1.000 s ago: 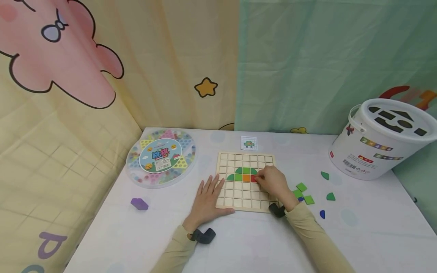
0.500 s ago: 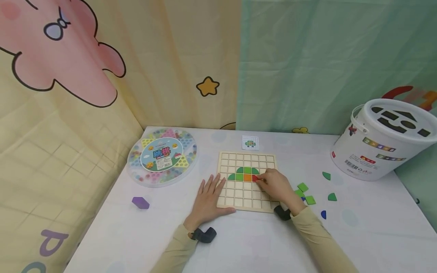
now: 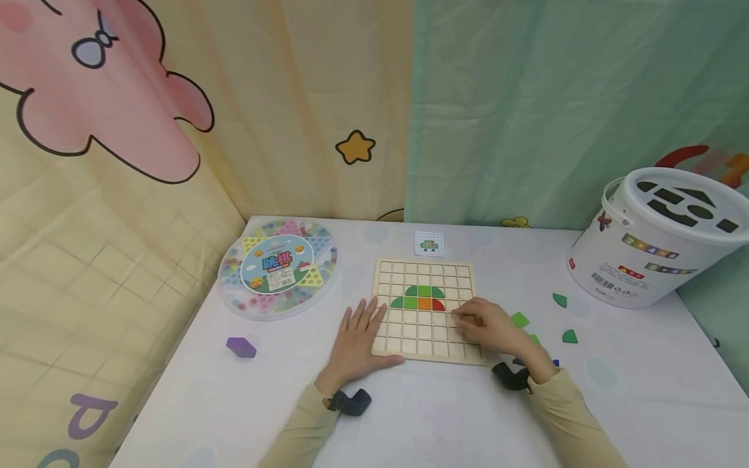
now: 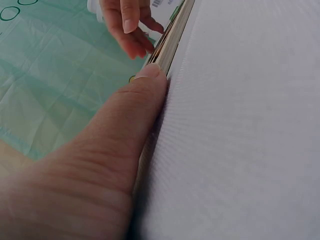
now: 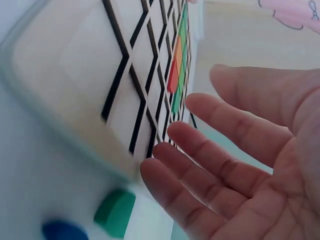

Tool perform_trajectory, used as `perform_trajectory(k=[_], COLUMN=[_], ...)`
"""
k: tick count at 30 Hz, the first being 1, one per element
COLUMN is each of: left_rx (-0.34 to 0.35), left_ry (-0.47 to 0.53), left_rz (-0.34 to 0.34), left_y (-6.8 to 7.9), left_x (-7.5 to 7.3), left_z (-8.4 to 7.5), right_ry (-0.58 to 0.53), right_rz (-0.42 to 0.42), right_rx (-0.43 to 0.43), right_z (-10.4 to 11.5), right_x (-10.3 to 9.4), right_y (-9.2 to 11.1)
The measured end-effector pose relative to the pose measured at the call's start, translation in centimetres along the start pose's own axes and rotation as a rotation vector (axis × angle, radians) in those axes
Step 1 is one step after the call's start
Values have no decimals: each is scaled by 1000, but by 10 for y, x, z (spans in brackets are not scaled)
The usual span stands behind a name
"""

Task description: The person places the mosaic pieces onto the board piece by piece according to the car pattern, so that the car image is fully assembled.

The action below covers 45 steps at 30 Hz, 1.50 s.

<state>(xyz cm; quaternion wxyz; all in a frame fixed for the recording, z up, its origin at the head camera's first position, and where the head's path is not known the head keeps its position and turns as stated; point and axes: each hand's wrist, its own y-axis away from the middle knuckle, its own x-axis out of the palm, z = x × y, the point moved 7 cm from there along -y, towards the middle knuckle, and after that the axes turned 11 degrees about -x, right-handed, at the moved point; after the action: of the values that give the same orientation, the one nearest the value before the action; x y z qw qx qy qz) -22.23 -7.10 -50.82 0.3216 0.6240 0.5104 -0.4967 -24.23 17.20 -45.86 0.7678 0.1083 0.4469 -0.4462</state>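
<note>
A wooden grid board (image 3: 404,338) lies flat on the table. Upon it, green tiles (image 3: 424,292), an orange square tile (image 3: 424,304) and a red rounded tile (image 3: 438,305) form two rows. My left hand (image 3: 353,348) rests with spread fingers at the board's lower left corner. In the left wrist view its thumb (image 4: 120,120) lies along the board's edge. My right hand (image 3: 494,328) hovers over the board's right side, apart from the red tile. The right wrist view shows its fingers (image 5: 215,175) loosely extended, holding nothing.
Right of the board lie loose green square tiles (image 3: 519,320), partly hidden by my right hand, and dark green quarter-round tiles (image 3: 570,336). A pattern card (image 3: 429,244) lies behind the board. A round game box (image 3: 278,263) and purple block (image 3: 241,347) are left; a white bucket (image 3: 608,266) stands right.
My right hand has let go of the red tile and drawn back to the right and slightly down. The red tile stays in its cell, now fully visible. My left hand has not moved.
</note>
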Motion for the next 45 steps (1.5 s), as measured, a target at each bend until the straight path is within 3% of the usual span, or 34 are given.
perform_trajectory(k=[5,15,21,24,33,39,45], left_rx=[3,5,2,1,-3,-7,-6], left_ry=[-8,-17,-20,-18,-9,-6,-12], left_rz=[-7,-11,-9,-3,3,10,12], left_y=[0,0,0,-1,0,0,0], left_x=[-1,0,1,1,0,1,1], left_z=[0,0,1,1,1,1,1], right_ry=[5,167,205,234,133,120,136], right_rz=[-90,-304,-270,-246,-134,-49,-7], right_rx=[54,200,266,313,316,279,327], right_z=[-6,-42,-83,-89,-37,-31,-36], right_x=[-23,-67,-65,-61,-51,-36,-26], right_y=[17,58,76,81,60,45,41])
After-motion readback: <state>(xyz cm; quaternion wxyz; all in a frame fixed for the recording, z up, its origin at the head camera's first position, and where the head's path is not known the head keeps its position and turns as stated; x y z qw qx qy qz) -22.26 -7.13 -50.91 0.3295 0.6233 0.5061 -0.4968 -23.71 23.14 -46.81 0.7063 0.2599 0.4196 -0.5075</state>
